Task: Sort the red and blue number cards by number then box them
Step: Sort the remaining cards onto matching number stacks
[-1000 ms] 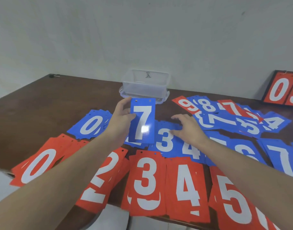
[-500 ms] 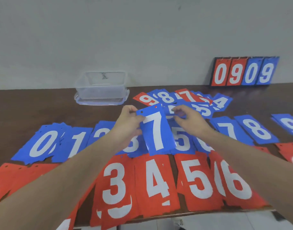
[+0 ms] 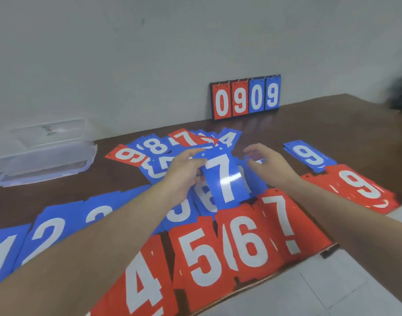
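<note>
Left grip (image 3: 184, 176) pinching blue 7 card (image 3: 225, 179) | right grip (image 3: 270, 165) loose, holding nothing | blue cards beneath hidden, digits unreadable

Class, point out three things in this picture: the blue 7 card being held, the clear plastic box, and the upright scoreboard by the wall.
blue 7 card (image 3: 225, 176): head view, on the white numeral.
clear plastic box (image 3: 47, 156): head view, on its front wall.
scoreboard (image 3: 245, 98): head view, on its middle panels.
</note>
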